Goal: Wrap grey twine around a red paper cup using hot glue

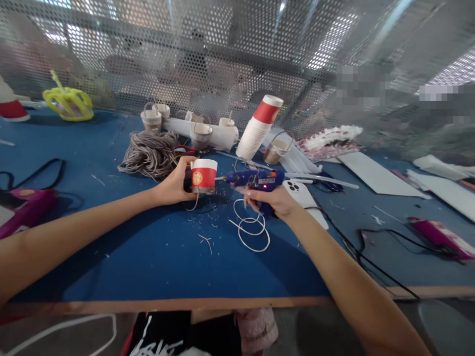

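Note:
My left hand (173, 184) is closed around a red and white paper cup (204, 173) with a gold emblem, held just over the blue table. A strand of cord (192, 203) hangs from the cup's lower edge. My right hand (272, 198) grips a blue hot glue gun (254, 179) whose red light is lit. The gun's nozzle (220, 178) points left and is at the cup's right side; whether it touches I cannot tell. A clear glue stick (322, 179) juts from the gun's back. Below the gun lies a loop of white cord (255, 232).
Behind my hands are a grey cord bundle (150, 153), a leaning stack of paper cups (259, 129) and several small cord-wrapped buckets (201, 134). A white phone (306, 201) lies beside my right wrist. Black cable (365, 264) crosses the right side; a mesh screen (222, 59) stands behind.

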`<action>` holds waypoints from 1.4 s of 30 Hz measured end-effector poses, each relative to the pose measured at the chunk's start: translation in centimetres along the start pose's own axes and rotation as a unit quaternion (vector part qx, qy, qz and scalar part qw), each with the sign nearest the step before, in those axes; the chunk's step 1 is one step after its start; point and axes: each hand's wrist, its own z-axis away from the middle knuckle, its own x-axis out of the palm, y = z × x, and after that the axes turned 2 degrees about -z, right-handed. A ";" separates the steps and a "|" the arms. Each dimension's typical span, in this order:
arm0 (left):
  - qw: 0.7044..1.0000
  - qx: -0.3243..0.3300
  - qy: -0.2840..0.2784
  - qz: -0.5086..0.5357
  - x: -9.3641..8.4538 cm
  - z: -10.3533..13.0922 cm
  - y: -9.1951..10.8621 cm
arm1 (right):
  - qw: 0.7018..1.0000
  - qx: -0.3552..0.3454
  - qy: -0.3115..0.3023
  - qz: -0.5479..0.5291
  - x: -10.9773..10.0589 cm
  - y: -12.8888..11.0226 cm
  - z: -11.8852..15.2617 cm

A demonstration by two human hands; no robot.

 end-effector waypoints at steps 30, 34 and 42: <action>0.980 0.076 -0.013 -0.186 -0.5 0.3 0.4 | 0.987 0.037 0.026 0.155 1.8 1.4 0.5; 0.977 0.093 -0.014 -0.191 -0.5 0.3 0.2 | 0.988 0.025 0.025 0.147 1.8 1.5 0.5; 0.976 0.101 -0.008 -0.191 -0.5 0.3 0.1 | 0.989 0.017 0.027 0.144 2.0 1.3 0.5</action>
